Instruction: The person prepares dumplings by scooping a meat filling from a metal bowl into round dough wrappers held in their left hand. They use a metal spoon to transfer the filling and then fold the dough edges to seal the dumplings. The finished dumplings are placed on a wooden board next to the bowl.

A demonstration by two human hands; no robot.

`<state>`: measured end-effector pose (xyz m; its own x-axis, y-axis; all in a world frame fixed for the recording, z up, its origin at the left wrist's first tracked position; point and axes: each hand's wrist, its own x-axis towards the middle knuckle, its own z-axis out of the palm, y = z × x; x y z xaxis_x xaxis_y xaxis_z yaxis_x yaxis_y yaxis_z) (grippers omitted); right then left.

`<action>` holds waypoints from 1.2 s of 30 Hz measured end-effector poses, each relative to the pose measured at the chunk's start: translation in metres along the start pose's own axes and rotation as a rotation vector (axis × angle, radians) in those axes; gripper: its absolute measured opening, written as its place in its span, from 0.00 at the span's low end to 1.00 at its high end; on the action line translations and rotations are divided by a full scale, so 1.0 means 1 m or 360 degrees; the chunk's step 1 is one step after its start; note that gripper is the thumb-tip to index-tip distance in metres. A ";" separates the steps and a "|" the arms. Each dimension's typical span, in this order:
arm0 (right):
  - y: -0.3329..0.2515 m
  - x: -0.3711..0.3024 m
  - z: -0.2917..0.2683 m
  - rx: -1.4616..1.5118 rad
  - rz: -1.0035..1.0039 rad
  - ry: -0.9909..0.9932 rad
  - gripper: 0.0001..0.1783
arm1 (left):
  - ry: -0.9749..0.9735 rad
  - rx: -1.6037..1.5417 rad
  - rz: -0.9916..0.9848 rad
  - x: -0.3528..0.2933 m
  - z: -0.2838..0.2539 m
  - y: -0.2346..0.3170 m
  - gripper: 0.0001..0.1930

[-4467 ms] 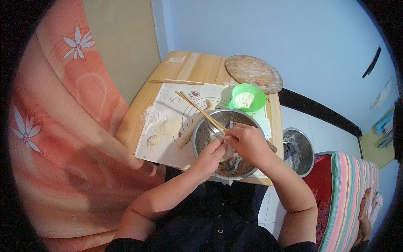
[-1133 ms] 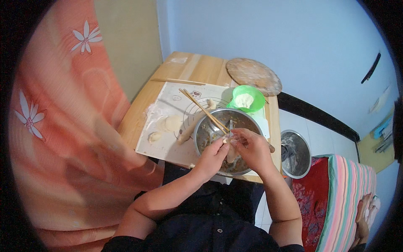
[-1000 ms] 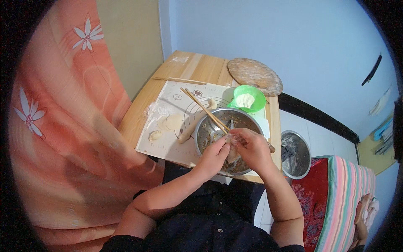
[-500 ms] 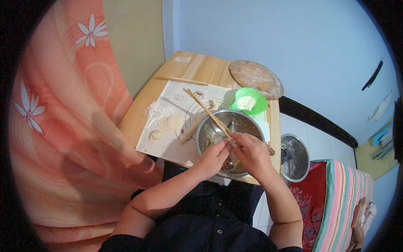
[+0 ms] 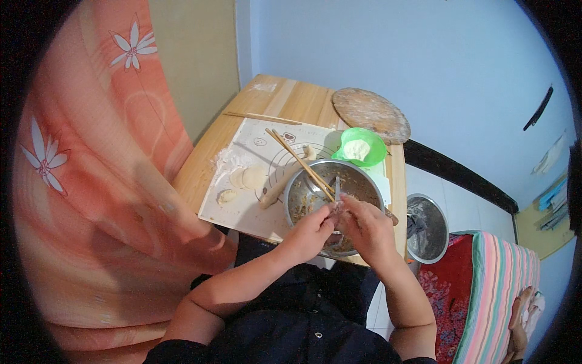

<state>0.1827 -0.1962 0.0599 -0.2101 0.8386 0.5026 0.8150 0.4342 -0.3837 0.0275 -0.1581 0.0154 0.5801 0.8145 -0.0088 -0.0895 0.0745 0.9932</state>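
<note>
Both hands are brought together above the near part of a steel bowl (image 5: 368,184), set toward the near right of the bench (image 5: 197,177). By the left hand (image 5: 314,232) a small pale dough piece (image 5: 336,211) appears to be pinched between thumb and fingers; it is mostly covered, so its shape cannot be told. The fingers of the right hand (image 5: 367,229) are bent over the same spot; whether its grip is pressed onto the dough cannot be told.

On the white mat (image 5: 242,222), left of the bowl, one folded lump (image 5: 227,196) is laid down, judged to be a finished piece. Just beyond it, flat rounds (image 5: 251,178) are seen overlapping, apparently unfilled. A long pale roll (image 5: 282,185), probably dough, is laid between rounds and bowl, and seems uncut.

Inside the bowl, chopped mixture (image 5: 301,206) is spread thinly along the wall; a pair of chopsticks (image 5: 301,165) is leaned across the far left rim. Flour (image 5: 356,149) is held in a green bowl (image 5: 379,150) at the far right.

Progress is judged early: one piece seemingly done, one in hand, the rounds and roll left to be worked.
</note>
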 end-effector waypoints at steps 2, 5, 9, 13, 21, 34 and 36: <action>-0.002 -0.002 0.000 0.0202 0.0127 0.0181 0.24 | 0.0036 -0.0159 0.0056 0.000 0.002 -0.002 0.16; 0.004 -0.006 0.002 0.0280 0.0200 0.0163 0.24 | 0.0060 -0.0180 0.0176 0.003 0.003 -0.010 0.17; 0.002 -0.004 -0.001 0.0011 -0.0080 0.0123 0.25 | -0.0016 0.0390 0.0167 -0.001 0.001 -0.004 0.17; 0.001 -0.010 -0.001 0.0024 -0.0044 0.0254 0.24 | 0.0041 0.0373 0.0231 -0.003 0.001 0.009 0.19; 0.004 -0.008 0.003 0.0049 -0.0139 0.0259 0.24 | 0.0042 0.0412 0.0267 -0.002 0.001 -0.007 0.19; 0.003 -0.014 0.005 0.0105 0.0007 0.0351 0.24 | 0.0061 0.0513 0.0462 0.002 0.004 -0.013 0.19; 0.003 -0.015 0.004 0.0124 0.0010 0.0358 0.25 | 0.0054 0.0386 0.0381 0.001 0.005 -0.008 0.19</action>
<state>0.1863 -0.2063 0.0475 -0.0724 0.7507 0.6566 0.7701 0.4605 -0.4415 0.0328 -0.1613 0.0078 0.5384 0.8112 0.2283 -0.0225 -0.2570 0.9662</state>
